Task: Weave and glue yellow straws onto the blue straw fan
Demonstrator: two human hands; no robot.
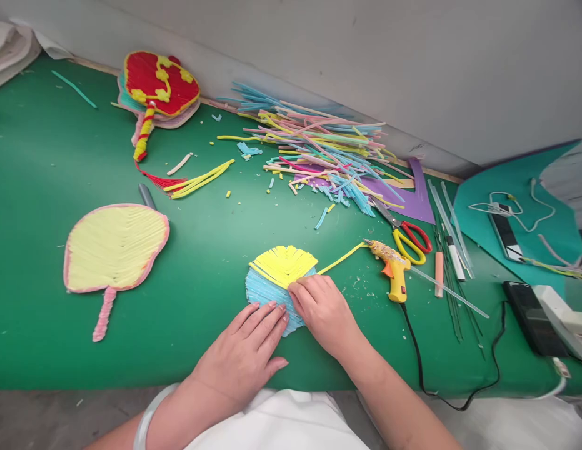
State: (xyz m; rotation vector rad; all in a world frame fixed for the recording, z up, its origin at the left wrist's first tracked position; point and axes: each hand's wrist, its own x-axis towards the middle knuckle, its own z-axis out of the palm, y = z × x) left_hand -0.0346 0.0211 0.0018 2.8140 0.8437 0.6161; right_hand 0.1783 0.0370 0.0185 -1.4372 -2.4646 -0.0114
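Note:
A small fan-shaped piece [276, 278], yellow strips on top of a light blue base, lies on the green table [201, 237] near its front edge. My left hand [244, 353] rests flat on the blue lower edge, fingers stretched out. My right hand [321, 309] has its fingers curled and presses down where the yellow strips meet the blue. A long yellow strip [340, 258] runs from under that hand toward the right. A yellow glue gun [392, 270] lies just right of my right hand.
A finished yellow fan with pink rim [113, 250] lies at the left, a red and yellow fan [158, 87] at the back. Several coloured strips [319, 150] pile by the wall. Scissors with red and yellow handles [407, 237], glue sticks [452, 240], teal sheet [520, 212], phone [505, 236] sit right.

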